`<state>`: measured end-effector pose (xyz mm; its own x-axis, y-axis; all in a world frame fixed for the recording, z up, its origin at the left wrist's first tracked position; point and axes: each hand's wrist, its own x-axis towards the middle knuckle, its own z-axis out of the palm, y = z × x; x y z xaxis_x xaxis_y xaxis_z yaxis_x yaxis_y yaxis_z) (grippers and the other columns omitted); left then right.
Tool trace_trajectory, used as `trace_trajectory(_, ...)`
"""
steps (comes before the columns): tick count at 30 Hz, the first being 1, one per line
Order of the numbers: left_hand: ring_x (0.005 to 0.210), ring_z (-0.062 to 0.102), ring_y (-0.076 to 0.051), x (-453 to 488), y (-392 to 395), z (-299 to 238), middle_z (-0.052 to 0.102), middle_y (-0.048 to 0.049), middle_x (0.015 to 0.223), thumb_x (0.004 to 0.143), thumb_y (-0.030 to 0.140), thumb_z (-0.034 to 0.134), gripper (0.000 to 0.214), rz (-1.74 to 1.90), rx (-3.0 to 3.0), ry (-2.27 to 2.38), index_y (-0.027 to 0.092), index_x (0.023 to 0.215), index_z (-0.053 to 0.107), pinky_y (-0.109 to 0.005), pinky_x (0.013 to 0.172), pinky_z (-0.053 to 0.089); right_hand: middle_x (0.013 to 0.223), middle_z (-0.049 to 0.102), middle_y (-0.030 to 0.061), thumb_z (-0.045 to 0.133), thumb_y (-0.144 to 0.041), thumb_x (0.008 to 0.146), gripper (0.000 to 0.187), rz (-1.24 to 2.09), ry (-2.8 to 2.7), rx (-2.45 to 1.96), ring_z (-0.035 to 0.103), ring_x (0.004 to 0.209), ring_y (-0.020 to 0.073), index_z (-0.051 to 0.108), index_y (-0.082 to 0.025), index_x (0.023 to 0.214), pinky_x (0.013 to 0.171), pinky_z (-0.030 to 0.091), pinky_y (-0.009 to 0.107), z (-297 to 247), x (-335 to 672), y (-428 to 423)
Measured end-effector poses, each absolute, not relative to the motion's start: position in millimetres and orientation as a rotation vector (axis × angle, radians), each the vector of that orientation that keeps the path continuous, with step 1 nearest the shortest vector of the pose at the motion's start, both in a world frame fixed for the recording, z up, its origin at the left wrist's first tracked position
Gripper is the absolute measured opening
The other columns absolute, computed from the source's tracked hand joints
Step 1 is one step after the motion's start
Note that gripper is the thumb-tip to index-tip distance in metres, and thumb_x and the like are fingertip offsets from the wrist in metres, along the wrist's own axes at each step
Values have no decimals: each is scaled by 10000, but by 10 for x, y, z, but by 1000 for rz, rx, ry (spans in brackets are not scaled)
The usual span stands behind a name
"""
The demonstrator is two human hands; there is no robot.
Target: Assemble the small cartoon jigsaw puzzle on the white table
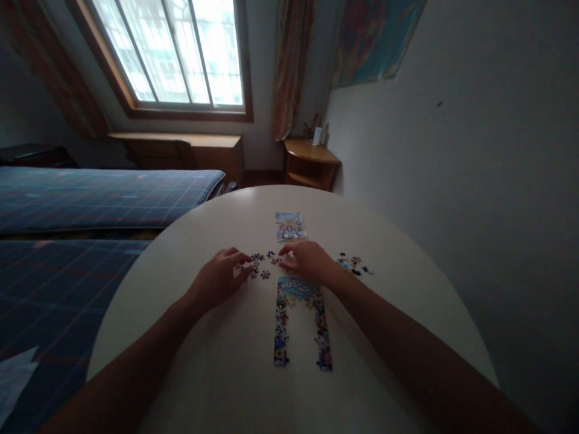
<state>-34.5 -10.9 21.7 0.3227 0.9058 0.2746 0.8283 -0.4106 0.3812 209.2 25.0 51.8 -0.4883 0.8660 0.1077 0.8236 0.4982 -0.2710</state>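
A partly assembled jigsaw puzzle lies on the white round table, with a joined top strip and two side strips around a bare middle. Beyond it is a small printed picture sheet. My left hand rests at the left of a group of loose puzzle pieces, thumb and fingers apart, curved around the nearest ones. Just above the puzzle's top edge, my right hand has its thumb and forefinger parted beside a single puzzle piece; whether they touch it I cannot tell.
More loose puzzle pieces are scattered right of my right wrist. A bed with a plaid mattress stands left of the table, and a white wall runs along the right. A wooden corner shelf is behind the table.
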Motion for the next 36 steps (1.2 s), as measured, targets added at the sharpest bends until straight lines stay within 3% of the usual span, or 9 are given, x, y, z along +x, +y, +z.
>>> trace_trajectory(5,1088,573,-230,-185,-241,242,637,-79,1157,913,288,633,230,704,2617,971,237,1136,661,-400,951,489,988,748,72,717,-343,849,169,387,-2610,-1465,668,905,203,786,-231,955,739,451,267,521,1952,407)
trace_trajectory(8,1081,577,-223,-109,-308,277,636,-68,1160,908,278,646,240,669,2656,827,253,1147,654,-407,956,488,927,753,67,708,-309,853,152,487,-2668,-1441,664,819,173,789,-211,937,669,435,238,533,1949,472)
trace_trajectory(13,1073,583,-211,-32,-374,328,645,-42,1158,913,290,649,236,592,2699,703,289,1148,665,-401,976,477,961,755,81,712,-275,842,144,516,-2721,-1351,652,819,155,791,-182,917,683,425,225,582,1961,513)
trace_trajectory(19,1048,591,-204,-26,-358,254,655,-35,1145,919,277,635,222,564,2719,743,288,1139,666,-396,967,482,858,761,73,729,-306,827,170,523,-2681,-1403,645,740,151,785,-161,896,603,389,230,592,1970,510)
trace_trajectory(23,1134,569,-253,-89,-259,123,632,-63,1248,949,308,590,295,611,2755,1032,265,1240,610,-464,987,474,812,762,67,721,-316,849,172,616,-2676,-1417,649,688,145,785,-159,875,570,384,230,568,2000,534)
trace_trajectory(27,1262,499,-267,-142,-190,34,562,-71,1393,964,314,559,410,598,2765,1115,247,1366,518,-493,1087,408,842,764,63,715,-280,860,136,596,-2718,-1296,658,720,143,780,-165,887,604,410,225,558,2027,552)
trace_trajectory(36,1317,463,-272,-147,-170,-17,523,-76,1437,980,318,522,425,582,2774,1132,258,1400,490,-503,1124,370,790,736,31,749,-207,811,133,639,-2553,-1237,620,666,111,743,-146,928,618,413,214,472,2064,526)
